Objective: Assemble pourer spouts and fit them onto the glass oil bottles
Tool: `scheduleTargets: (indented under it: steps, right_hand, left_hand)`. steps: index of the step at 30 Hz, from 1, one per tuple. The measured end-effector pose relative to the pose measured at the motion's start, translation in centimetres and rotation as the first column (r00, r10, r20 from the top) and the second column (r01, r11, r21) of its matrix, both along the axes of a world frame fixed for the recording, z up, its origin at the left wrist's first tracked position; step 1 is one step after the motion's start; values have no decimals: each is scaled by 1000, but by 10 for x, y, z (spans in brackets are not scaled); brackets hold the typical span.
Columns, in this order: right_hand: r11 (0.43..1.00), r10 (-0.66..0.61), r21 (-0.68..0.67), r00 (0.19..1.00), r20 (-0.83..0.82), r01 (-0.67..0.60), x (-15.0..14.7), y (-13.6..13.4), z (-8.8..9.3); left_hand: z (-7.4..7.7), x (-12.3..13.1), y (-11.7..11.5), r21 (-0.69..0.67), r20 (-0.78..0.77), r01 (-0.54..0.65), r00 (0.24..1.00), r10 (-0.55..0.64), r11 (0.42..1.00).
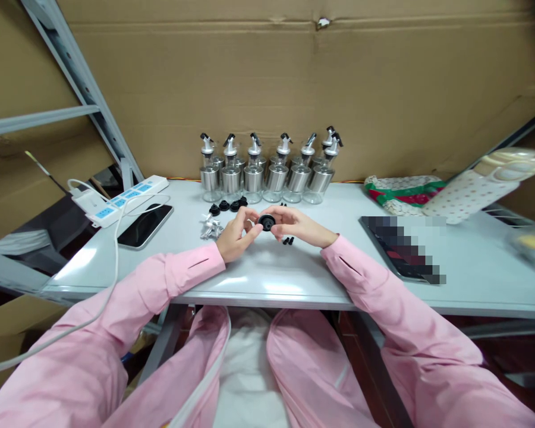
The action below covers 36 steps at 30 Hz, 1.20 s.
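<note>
A round black stopper is held up over the table between my two hands. My left hand pinches its left edge, and my right hand grips its right side. Several similar black stoppers lie just beyond my left hand. Beside that hand is a small heap of silvery pour spouts. Small black pieces lie under my right hand, partly covered by it. Behind all this stand rows of glass and steel oil bottles topped with silvery pourers.
On the left are a power strip with a white cable and a phone. To the right lie a dark device, partly blurred out, a patterned cloth and a dotted cup-like container. Cardboard closes off the back.
</note>
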State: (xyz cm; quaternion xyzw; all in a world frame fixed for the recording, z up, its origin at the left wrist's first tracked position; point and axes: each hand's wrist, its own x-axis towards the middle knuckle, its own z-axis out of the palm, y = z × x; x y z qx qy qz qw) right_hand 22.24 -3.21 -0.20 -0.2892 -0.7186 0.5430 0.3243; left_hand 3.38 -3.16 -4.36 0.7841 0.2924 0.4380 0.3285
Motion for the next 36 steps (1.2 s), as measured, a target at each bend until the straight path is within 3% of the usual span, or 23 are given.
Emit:
scheduleTargets:
  steps: [8,15,24,36]
  right_hand:
    - [995,40,-98,997,61,-34,0,0,-3]
    - [995,57,-91,994,96,-48,-1,0,-4]
    - [1000,8,-17,989,150,-5,-9,-4,-5]
    - [979,-91,203,951,296,31,-13,-12,-2]
  left_hand:
    - [1,0,0,-23,-11,13,1000,-13,1000]
    - [7,0,-3,-78,-171,26,984,-39,997]
    - [12,1,-5,-52,-219,-22,976,10,998]
    - [16,2,-13,15,-248,-67,966,68,998]
